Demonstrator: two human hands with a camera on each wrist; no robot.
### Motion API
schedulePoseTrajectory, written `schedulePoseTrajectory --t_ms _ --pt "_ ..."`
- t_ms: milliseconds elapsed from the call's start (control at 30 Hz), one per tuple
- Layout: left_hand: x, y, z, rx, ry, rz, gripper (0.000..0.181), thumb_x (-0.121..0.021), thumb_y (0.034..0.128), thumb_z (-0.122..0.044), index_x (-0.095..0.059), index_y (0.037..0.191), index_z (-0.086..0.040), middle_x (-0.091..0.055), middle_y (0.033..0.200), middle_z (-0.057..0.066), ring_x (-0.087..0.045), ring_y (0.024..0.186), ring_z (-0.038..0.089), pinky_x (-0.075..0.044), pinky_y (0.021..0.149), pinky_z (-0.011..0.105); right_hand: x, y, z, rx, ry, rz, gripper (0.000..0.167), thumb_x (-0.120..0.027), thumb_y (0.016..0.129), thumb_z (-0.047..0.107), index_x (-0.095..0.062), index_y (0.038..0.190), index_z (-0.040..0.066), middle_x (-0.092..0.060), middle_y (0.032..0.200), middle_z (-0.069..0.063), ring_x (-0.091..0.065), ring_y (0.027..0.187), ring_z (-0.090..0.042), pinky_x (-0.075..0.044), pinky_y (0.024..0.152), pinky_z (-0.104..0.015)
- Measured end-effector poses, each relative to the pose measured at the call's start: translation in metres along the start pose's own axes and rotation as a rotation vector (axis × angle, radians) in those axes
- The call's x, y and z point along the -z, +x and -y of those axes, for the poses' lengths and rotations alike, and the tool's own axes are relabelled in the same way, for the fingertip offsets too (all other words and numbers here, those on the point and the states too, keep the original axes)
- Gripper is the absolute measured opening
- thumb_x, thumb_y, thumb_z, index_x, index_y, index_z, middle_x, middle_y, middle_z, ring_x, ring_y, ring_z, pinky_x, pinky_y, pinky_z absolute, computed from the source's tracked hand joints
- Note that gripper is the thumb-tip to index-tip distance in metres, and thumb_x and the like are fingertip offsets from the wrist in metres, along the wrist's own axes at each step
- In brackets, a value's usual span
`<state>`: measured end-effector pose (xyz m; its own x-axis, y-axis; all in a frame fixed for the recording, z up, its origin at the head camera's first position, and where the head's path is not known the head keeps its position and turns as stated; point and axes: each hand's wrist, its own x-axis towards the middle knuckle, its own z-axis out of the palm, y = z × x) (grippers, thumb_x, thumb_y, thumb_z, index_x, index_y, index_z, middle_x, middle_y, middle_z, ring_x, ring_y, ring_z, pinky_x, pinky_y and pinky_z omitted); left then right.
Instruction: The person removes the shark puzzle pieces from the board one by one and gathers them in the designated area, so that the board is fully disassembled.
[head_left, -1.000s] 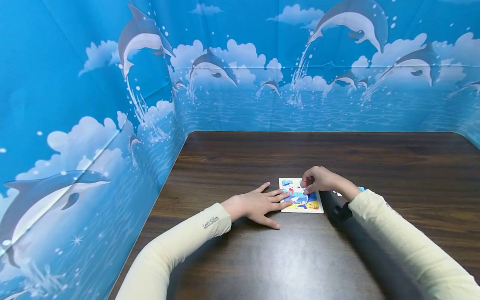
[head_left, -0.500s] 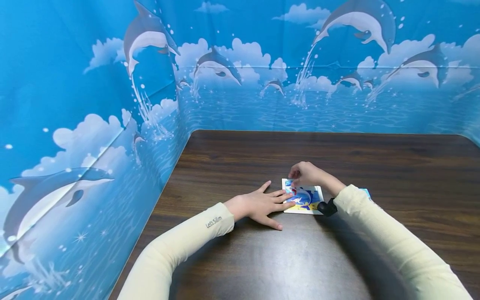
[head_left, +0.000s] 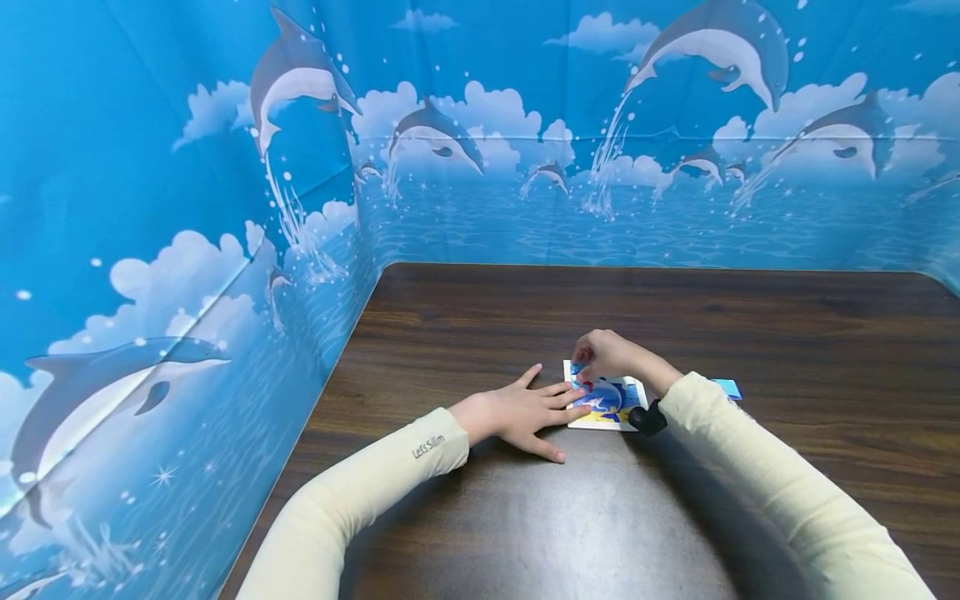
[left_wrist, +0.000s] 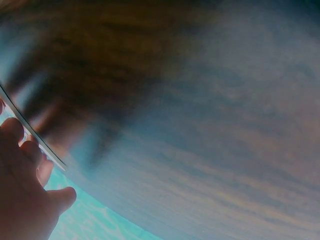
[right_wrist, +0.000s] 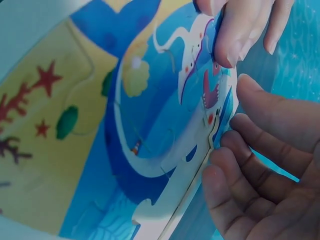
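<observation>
A jigsaw puzzle with a blue whale picture (head_left: 604,402) lies in a white-edged frame on the table. Spread flat, my left hand (head_left: 517,413) rests its fingertips on the puzzle's left edge; it also shows in the left wrist view (left_wrist: 25,185). My right hand (head_left: 609,353) is bent over the puzzle's far left corner. Its thumb and fingers pinch a small blue puzzle piece (right_wrist: 228,106) at the picture's edge, partly hidden by the fingers. Bare white backing (right_wrist: 155,215) shows along the far side of the puzzle in the right wrist view.
A light-blue flat piece (head_left: 726,388) lies on the dark wood table (head_left: 480,317) behind the right forearm. A black wrist camera (head_left: 648,418) hangs over the puzzle's right near corner. Dolphin-print curtains (head_left: 465,200) enclose the table's back and left.
My right hand has moved left across the puzzle, from its far middle to its far left corner, and then settled lower there. The left hand stays in place.
</observation>
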<state>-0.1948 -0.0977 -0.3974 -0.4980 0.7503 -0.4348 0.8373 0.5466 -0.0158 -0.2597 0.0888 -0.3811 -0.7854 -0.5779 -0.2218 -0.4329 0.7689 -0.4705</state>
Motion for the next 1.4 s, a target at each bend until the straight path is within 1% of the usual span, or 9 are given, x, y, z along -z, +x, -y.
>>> schedulePoseTrajectory --t_ms 200,400,600,867,1133,1267,1400 --pt "-0.001 0.001 -0.001 0.005 0.003 0.000 0.078 -0.031 0.0894 -0.069 0.004 0.150 -0.035 0.005 0.159 -0.010 0.007 0.147 0.009 0.006 0.115 0.057 -0.001 0.002 0.001 -0.001 -0.024 0.007 0.020 -0.073 0.080 0.009 -0.066 0.095 -0.001 -0.063 0.085 -0.010 -0.054 0.074 -0.017 -0.048 0.068 -0.029" --pt "0.001 0.001 -0.002 0.003 0.010 -0.005 0.078 -0.032 0.0898 -0.068 0.003 0.150 -0.035 0.006 0.159 -0.010 0.006 0.147 0.009 0.004 0.116 0.057 -0.001 0.004 0.001 0.001 -0.032 0.001 0.022 -0.076 0.075 0.007 -0.063 0.092 0.000 -0.062 0.085 -0.011 -0.054 0.075 -0.018 -0.048 0.068 -0.030" --pt "0.003 -0.001 -0.002 -0.001 0.006 -0.005 0.077 -0.032 0.0901 -0.067 0.002 0.151 -0.034 0.005 0.159 -0.010 0.005 0.148 0.010 0.003 0.115 0.059 -0.001 0.005 0.001 0.001 -0.021 0.006 0.022 -0.076 0.075 0.006 -0.062 0.091 0.000 -0.061 0.087 -0.012 -0.055 0.078 -0.019 -0.047 0.070 -0.031" --pt "0.003 -0.002 -0.001 -0.004 -0.008 0.006 0.076 -0.033 0.0903 -0.067 0.001 0.151 -0.035 0.003 0.159 -0.011 0.005 0.147 0.009 0.004 0.115 0.059 -0.001 0.009 -0.001 -0.023 -0.005 0.062 0.023 -0.074 0.077 0.007 -0.060 0.094 0.000 -0.060 0.089 -0.012 -0.054 0.078 -0.019 -0.046 0.068 -0.029" --pt "0.003 0.000 -0.002 -0.003 -0.004 0.011 0.076 -0.032 0.0903 -0.067 0.002 0.150 -0.035 0.003 0.159 -0.011 0.005 0.147 0.009 0.003 0.115 0.059 0.000 0.011 -0.004 -0.049 0.001 0.091 0.024 -0.075 0.077 0.008 -0.060 0.095 0.001 -0.060 0.091 -0.011 -0.054 0.080 -0.019 -0.047 0.069 -0.029" --pt "0.003 0.001 -0.003 0.002 0.003 0.014 0.076 -0.032 0.0903 -0.067 0.001 0.150 -0.035 0.003 0.159 -0.011 0.005 0.147 0.009 0.002 0.115 0.059 0.000 0.012 -0.004 -0.053 0.017 0.102 0.025 -0.075 0.077 0.008 -0.059 0.095 0.001 -0.059 0.091 -0.011 -0.053 0.080 -0.019 -0.047 0.069 -0.029" --pt "0.003 0.001 -0.003 0.005 0.001 0.026 0.076 -0.032 0.0904 -0.067 0.002 0.150 -0.035 0.003 0.159 -0.011 0.006 0.147 0.009 0.003 0.115 0.059 0.001 0.013 -0.005 -0.039 0.025 0.114 0.026 -0.074 0.078 0.009 -0.058 0.096 0.000 -0.059 0.091 -0.012 -0.052 0.080 -0.019 -0.046 0.070 -0.028"
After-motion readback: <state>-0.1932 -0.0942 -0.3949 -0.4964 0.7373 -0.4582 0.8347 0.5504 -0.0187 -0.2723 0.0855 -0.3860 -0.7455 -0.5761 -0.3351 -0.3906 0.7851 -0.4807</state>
